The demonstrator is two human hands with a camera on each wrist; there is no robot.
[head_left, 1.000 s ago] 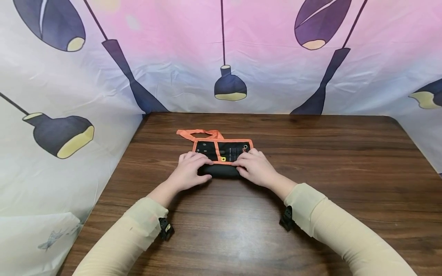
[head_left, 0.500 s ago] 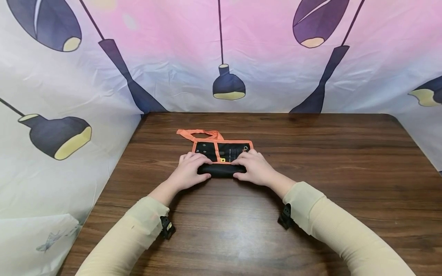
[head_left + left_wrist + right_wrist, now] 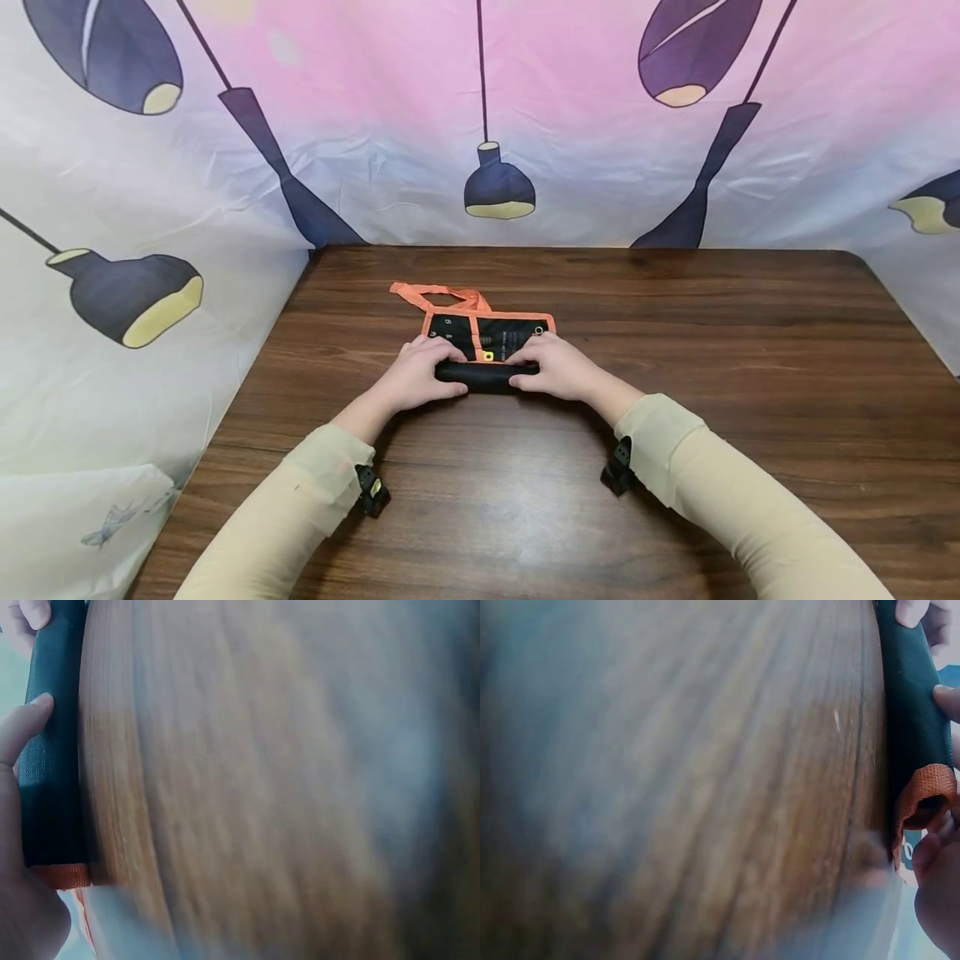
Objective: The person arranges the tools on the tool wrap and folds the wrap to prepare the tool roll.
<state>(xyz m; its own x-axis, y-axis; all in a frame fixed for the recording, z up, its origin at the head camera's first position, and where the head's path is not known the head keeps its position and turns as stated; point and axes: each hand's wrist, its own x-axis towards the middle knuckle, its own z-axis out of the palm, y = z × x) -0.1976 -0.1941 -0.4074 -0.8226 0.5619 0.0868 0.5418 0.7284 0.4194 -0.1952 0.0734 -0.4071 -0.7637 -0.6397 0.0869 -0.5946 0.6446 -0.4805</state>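
A black fabric tool roll with orange trim lies on the table, its near part rolled into a thick tube. Beyond the tube, a flat section with printed markings and a small yellow tag still shows. My left hand grips the tube's left end, thumb on the near side and fingers over the top. At the right end my right hand holds it the same way. In the left wrist view the thumb presses on the tube. The right wrist view shows the tube's open end with its orange edging.
An orange strap trails from the roll's far left corner onto the dark wood table. A printed cloth with lamp drawings hangs behind the table and along its left side.
The tool roll and both hands have shifted slightly toward me. My right thumb has come round to the near side of the tube.
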